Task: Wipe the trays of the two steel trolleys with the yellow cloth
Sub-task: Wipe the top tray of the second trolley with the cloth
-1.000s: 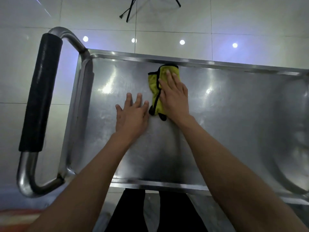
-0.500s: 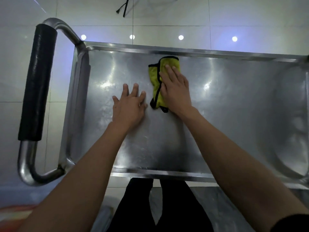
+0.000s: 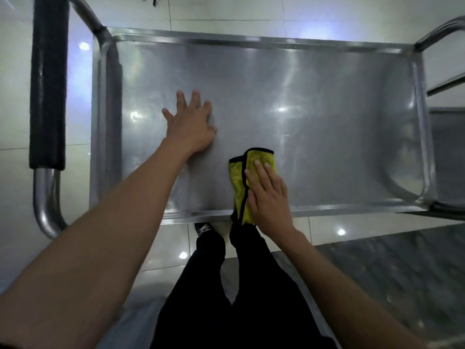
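Note:
The steel trolley's top tray fills the middle of the head view. A folded yellow cloth with black edging lies at the tray's near rim, its lower end hanging over the edge. My right hand presses flat on the cloth with straight fingers. My left hand rests flat on the bare steel left of centre, fingers spread. A second steel surface shows at the right edge.
The trolley's handle with black foam grip stands at the left. Another steel handle bar rises at the far right. A dark stone slab lies at the lower right. My legs in black trousers stand on white floor tiles.
My right hand has dragged the cloth from the tray's far side back to the near rim. The left hand stays flat on the tray. The view now takes in the tray's right end.

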